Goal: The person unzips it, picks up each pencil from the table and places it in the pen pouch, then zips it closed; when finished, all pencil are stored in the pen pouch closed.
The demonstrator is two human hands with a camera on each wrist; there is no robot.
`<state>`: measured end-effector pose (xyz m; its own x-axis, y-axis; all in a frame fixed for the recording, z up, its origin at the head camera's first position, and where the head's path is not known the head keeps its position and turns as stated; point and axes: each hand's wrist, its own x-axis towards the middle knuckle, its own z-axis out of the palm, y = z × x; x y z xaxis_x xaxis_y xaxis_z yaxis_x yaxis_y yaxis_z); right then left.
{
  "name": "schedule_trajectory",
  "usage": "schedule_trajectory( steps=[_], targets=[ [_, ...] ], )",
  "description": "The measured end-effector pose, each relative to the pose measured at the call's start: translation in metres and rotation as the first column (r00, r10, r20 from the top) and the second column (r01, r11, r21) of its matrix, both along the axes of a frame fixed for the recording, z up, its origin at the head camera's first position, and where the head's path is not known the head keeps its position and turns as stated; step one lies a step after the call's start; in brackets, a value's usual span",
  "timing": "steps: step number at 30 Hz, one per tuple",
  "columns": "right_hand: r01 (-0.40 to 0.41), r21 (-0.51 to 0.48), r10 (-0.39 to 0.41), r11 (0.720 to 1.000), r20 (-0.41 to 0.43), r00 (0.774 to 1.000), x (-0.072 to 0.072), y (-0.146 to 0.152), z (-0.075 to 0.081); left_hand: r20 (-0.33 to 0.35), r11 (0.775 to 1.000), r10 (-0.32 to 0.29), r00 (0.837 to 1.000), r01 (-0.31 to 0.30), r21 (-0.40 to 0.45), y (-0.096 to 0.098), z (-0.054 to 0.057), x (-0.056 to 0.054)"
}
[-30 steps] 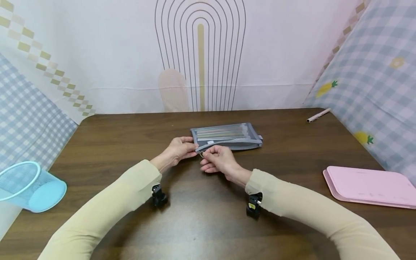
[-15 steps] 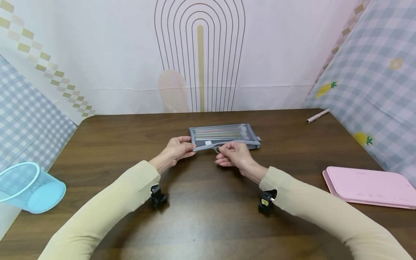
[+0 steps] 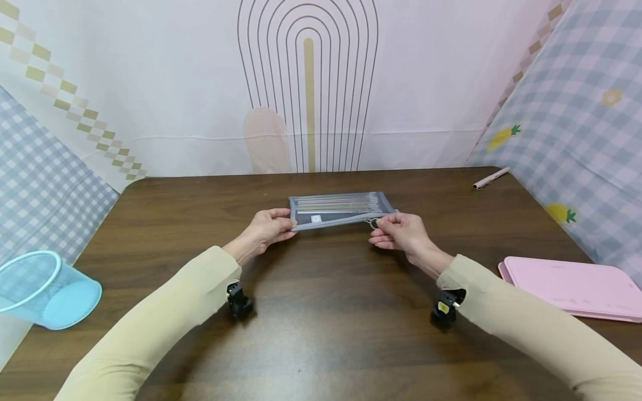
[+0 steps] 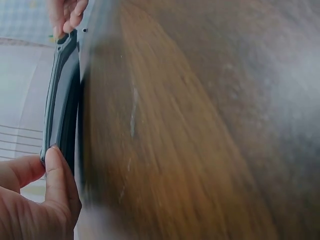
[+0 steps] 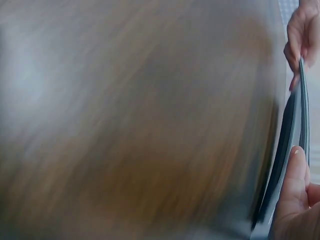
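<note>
A grey see-through zip pouch [image 3: 338, 216] lies towards the back of the wooden table, with several thin sticks [image 3: 336, 204] inside and a small white label [image 3: 316, 219] near its left end. My left hand [image 3: 264, 231] pinches its front left corner between thumb and fingers. At the other end, my right hand [image 3: 405, 236] pinches the ring-shaped zipper pull [image 3: 373, 223], close to the front right corner. Behind the pull, the zip runs closed along the front edge. In the left wrist view the pouch's edge [image 4: 62, 95] stretches between both hands.
A light blue mesh pen holder [image 3: 70, 295] lies on its side at the left edge. On the right rests a pink flat case [image 3: 577, 287]. A white pen [image 3: 491, 178] lies at the back right corner, and patterned cloth hangs behind and beside the table.
My right hand has drawn the zipper pull rightwards along the front edge, from the left corner almost to the right one, closing the pouch's gap. The left hand and pouch have shifted slightly left.
</note>
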<state>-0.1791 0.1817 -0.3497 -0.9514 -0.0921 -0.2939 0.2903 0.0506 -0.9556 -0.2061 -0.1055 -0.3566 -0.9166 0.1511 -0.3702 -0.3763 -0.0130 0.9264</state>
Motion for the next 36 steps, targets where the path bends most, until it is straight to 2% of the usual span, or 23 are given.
schedule_trajectory(
  steps=[11, 16, 22, 27, 31, 36],
  targets=[
    [0.052, -0.004, -0.052, 0.999, 0.003, 0.999, 0.001, 0.035, 0.003, 0.018, 1.0, 0.007, 1.0, -0.007, -0.009, -0.009, 0.001, -0.002],
    [0.054, 0.015, -0.055, 0.998, 0.016, 0.998, 0.001, 0.041, 0.003, 0.027, 1.0, 0.0, 1.0, 0.0, -0.01, -0.009, 0.001, -0.002],
    [0.049, -0.011, -0.048, 0.999, 0.019, 0.999, 0.003, 0.042, 0.005, 0.025, 1.0, -0.002, 1.0, 0.002, -0.018, -0.009, 0.001, -0.003],
    [-0.006, 0.016, 0.006, 1.0, 0.035, 0.999, 0.005, 0.043, 0.002, 0.021, 0.999, -0.004, 1.0, 0.005, -0.038, -0.011, 0.0, -0.003],
    [-0.081, 0.067, 0.079, 0.994, 0.039, 0.996, 0.007, 0.042, -0.003, 0.018, 0.999, -0.011, 1.0, 0.012, -0.052, -0.014, -0.001, -0.002],
    [-0.158, 0.212, 0.155, 0.964, 0.027, 0.987, 0.004, 0.042, -0.006, 0.008, 0.998, -0.016, 1.0, 0.016, -0.067, -0.014, 0.0, -0.001]
  ],
)
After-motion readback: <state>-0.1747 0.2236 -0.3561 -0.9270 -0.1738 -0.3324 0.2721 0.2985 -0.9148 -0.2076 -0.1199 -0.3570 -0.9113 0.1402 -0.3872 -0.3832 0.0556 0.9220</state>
